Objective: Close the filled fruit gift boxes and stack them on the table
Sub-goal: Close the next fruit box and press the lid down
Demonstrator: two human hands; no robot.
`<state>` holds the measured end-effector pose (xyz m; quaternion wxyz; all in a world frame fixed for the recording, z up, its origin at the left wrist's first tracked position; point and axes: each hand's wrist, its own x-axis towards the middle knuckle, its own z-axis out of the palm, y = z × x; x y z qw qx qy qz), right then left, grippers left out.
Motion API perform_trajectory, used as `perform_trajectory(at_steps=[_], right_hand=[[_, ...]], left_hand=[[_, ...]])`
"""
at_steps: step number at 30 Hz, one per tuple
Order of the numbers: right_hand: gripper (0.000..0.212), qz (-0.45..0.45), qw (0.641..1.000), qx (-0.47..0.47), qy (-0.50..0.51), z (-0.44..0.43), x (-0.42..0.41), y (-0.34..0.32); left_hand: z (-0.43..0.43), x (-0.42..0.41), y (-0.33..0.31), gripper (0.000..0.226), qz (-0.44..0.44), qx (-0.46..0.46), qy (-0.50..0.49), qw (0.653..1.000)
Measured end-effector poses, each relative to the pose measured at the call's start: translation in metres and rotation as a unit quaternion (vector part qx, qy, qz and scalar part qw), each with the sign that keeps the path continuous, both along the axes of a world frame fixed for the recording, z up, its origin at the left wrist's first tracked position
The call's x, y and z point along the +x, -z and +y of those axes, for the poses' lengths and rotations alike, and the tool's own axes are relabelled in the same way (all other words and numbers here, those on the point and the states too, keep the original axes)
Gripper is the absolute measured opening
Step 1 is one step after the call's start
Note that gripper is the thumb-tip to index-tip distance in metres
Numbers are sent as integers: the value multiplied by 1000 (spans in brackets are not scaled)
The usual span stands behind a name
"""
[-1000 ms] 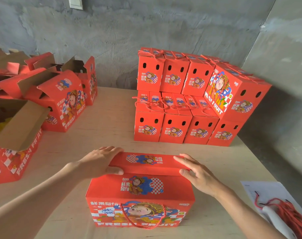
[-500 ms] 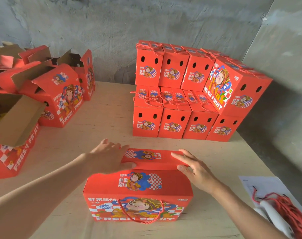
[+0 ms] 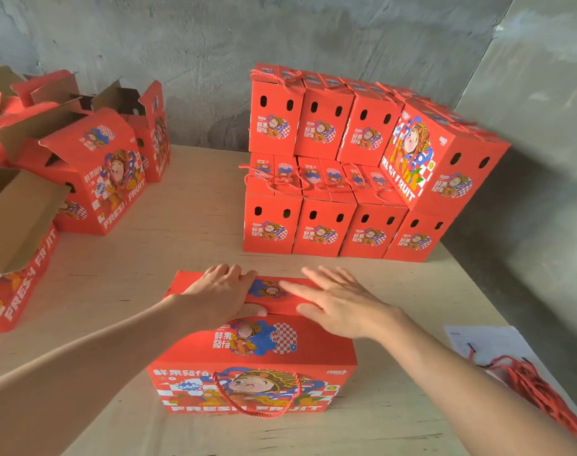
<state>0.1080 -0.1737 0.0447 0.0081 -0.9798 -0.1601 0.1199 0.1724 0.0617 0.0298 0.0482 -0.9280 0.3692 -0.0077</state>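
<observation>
A red fruit gift box point(image 3: 251, 366) with a cartoon print and a red rope handle stands on the wooden table point(image 3: 168, 255) right in front of me. My left hand point(image 3: 219, 296) lies on the far top flap, fingers over its back edge and thumb at the seam between the flaps. My right hand point(image 3: 338, 304) presses flat on the top with straight fingers, slightly blurred. A stack of closed red boxes point(image 3: 343, 179), two tiers high, stands at the back right against the wall.
Open red boxes point(image 3: 93, 179) with raised cardboard flaps crowd the left side, one large open box point(image 3: 17, 251) nearest. A bundle of red rope handles point(image 3: 537, 390) lies on white paper point(image 3: 488, 340) at the right table edge. Grey walls close the back and right.
Both hands have slid inward over the top flap, the right hand going flat across it toward the centre. The far flap now lies lower against the box.
</observation>
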Motion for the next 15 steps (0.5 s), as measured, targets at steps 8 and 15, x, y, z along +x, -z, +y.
perform_trajectory(at_steps=[8, 15], right_hand=[[48, -50, 998, 17, -40, 10, 0, 9], [46, -61, 996, 24, -66, 7, 2, 12]], left_hand=[[17, 9, 2, 102, 42, 26, 43, 998], [29, 16, -1, 90, 95, 49, 63, 992]])
